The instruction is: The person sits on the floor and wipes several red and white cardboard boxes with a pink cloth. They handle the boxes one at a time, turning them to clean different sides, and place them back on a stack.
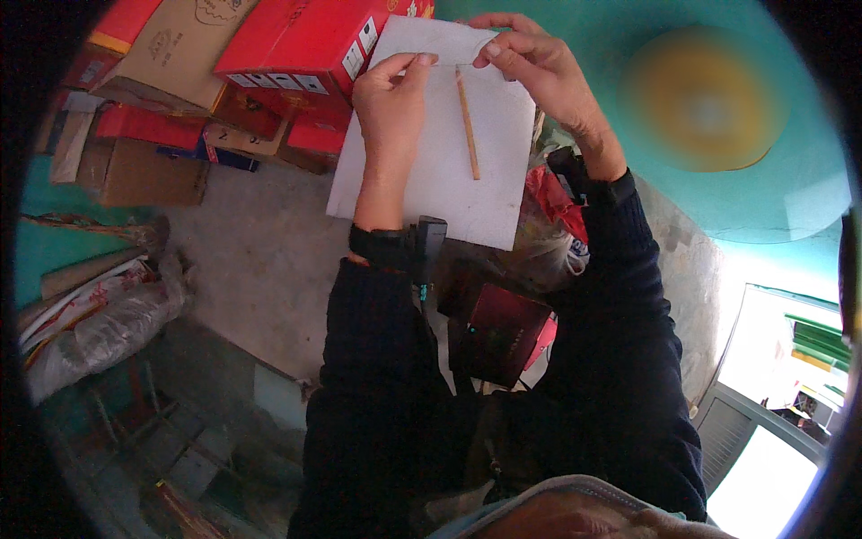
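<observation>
My left hand point(392, 98) is raised over a white foam board point(431, 195), thumb and index finger pinched together. A thin thread or wire point(452, 65) runs from this pinch to my right hand point(539, 71), whose thumb and fingertips close on its other end. The strand is too fine to tell its material. Below it, a slim wooden stick point(467, 128), perhaps a pencil, lies lengthwise on the board with its narrower end towards the strand. Neither hand touches the stick. Each wrist wears a black strap with a small device.
Red cartons point(289, 47) and brown cardboard boxes point(165, 57) are stacked left of the board. A dark red box point(508, 333) sits below it. Plastic bags point(549, 249) lie beneath my right forearm. A plastic-wrapped bundle point(121, 337) rests at the far left.
</observation>
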A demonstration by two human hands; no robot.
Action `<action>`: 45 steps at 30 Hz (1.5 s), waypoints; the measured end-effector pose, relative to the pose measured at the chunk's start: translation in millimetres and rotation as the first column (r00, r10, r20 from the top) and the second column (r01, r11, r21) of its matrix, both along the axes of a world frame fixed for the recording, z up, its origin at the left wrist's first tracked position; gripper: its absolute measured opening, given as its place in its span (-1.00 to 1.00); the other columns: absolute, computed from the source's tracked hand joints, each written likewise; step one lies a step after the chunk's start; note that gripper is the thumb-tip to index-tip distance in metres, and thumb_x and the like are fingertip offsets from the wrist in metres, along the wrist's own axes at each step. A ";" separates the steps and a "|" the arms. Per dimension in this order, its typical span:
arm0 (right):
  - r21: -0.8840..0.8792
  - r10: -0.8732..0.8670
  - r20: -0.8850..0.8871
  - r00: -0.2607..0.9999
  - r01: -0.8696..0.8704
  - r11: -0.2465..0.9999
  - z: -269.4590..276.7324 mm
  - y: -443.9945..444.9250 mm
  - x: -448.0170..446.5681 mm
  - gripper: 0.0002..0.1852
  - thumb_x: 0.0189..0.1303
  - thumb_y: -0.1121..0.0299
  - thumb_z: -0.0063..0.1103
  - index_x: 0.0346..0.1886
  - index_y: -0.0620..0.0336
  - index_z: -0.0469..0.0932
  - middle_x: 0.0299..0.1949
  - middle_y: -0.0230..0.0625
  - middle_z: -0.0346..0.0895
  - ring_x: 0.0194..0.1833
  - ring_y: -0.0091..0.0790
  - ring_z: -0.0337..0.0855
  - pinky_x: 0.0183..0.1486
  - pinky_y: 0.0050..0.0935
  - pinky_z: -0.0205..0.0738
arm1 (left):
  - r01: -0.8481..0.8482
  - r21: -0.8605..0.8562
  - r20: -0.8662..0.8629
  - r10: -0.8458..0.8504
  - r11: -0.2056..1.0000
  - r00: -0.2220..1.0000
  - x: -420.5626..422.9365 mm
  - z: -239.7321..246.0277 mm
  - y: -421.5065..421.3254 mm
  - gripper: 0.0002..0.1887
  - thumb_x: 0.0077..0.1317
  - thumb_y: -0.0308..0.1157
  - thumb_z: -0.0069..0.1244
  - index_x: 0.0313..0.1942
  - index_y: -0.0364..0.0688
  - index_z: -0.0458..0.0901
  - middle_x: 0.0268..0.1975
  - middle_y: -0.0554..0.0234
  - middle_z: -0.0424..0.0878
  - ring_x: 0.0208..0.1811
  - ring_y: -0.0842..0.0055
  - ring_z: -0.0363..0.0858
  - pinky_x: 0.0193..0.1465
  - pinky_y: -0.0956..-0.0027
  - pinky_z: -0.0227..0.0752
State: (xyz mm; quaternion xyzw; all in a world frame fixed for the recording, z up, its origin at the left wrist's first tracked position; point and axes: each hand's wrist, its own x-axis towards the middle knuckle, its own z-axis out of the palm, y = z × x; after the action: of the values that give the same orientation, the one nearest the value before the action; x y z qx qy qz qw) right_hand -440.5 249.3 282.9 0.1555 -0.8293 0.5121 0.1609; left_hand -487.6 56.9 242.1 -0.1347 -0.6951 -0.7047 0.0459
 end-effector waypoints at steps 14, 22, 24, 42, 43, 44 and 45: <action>0.228 -0.082 0.211 0.974 0.032 0.973 -23.9 10.2 -2.0 -0.65 0.46 0.18 0.06 -0.33 0.25 0.67 -0.44 -0.33 0.68 -0.38 -0.47 0.60 -0.21 -0.42 0.49 | -0.476 -0.630 -0.494 0.157 0.614 0.855 -2.8 -8.4 -9.4 -0.83 0.30 -0.28 0.18 -0.26 -0.17 0.78 -0.14 0.17 0.68 -0.17 0.11 0.71 -0.15 0.10 0.59; 0.398 -0.162 0.022 0.987 0.140 0.907 -34.6 2.8 1.7 -0.67 0.42 0.19 0.10 -0.34 0.27 0.61 -0.47 -0.08 0.63 -0.41 -0.01 0.66 -0.27 -0.13 0.52 | -0.370 -0.688 -0.406 0.091 0.624 0.909 -5.3 -9.5 -10.4 -0.82 0.32 -0.30 0.12 -0.29 -0.21 0.76 -0.19 0.05 0.69 -0.17 0.04 0.71 -0.15 0.02 0.58; 0.444 -0.169 0.003 0.986 0.151 0.883 -31.8 0.9 3.2 -0.68 0.41 0.20 0.10 -0.36 0.26 0.60 -0.46 -0.06 0.63 -0.39 0.04 0.66 -0.27 -0.10 0.53 | -0.352 -0.680 -0.397 0.081 0.644 0.914 -6.7 -10.7 -10.3 -0.82 0.32 -0.30 0.11 -0.29 -0.22 0.75 -0.20 0.04 0.70 -0.16 0.02 0.71 -0.15 0.01 0.57; 0.727 0.014 -0.221 0.975 0.155 0.669 -33.4 -60.8 37.3 -0.41 0.01 -0.20 0.41 -0.28 0.22 0.60 -0.31 -0.16 0.58 -0.14 -0.04 0.63 -0.04 -0.13 0.52 | -0.291 -0.688 -0.331 0.068 0.665 0.941 -14.2 -14.1 -13.3 -0.77 0.30 -0.24 0.16 -0.30 -0.24 0.76 -0.25 -0.03 0.72 -0.18 -0.01 0.71 -0.13 0.01 0.55; 0.713 0.002 -0.204 0.979 0.147 0.686 -33.9 -61.8 36.6 -0.44 0.03 -0.14 0.44 -0.30 0.25 0.59 -0.32 -0.12 0.58 -0.14 0.01 0.62 -0.02 -0.12 0.52 | -0.300 -0.682 -0.344 0.069 0.667 0.936 -14.4 -14.2 -13.3 -0.77 0.30 -0.24 0.17 -0.30 -0.23 0.76 -0.25 -0.03 0.72 -0.18 -0.01 0.71 -0.13 0.01 0.55; 0.698 -0.008 -0.183 0.983 0.136 0.703 -34.6 -62.5 36.0 -0.46 0.06 -0.08 0.47 -0.32 0.29 0.57 -0.33 -0.07 0.58 -0.15 0.05 0.62 0.00 -0.11 0.52 | -0.310 -0.678 -0.358 0.069 0.667 0.931 -14.6 -14.4 -13.2 -0.77 0.30 -0.23 0.17 -0.30 -0.23 0.76 -0.25 -0.03 0.72 -0.19 -0.01 0.71 -0.13 0.01 0.55; 0.700 -0.029 -0.175 0.984 0.145 0.699 -35.3 -62.7 35.6 -0.49 0.07 -0.05 0.46 -0.33 0.28 0.57 -0.33 -0.08 0.58 -0.16 0.05 0.62 -0.02 -0.10 0.52 | -0.307 -0.670 -0.357 0.070 0.676 0.932 -14.7 -14.7 -13.5 -0.77 0.30 -0.24 0.16 -0.30 -0.24 0.75 -0.25 -0.03 0.72 -0.19 -0.01 0.71 -0.14 0.01 0.55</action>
State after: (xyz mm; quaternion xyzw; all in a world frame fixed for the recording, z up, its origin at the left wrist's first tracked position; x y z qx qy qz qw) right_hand -404.9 186.6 247.6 0.2043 -0.9541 0.1319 0.1747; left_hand -502.3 43.5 227.4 -0.1745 -0.9084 -0.3405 0.1687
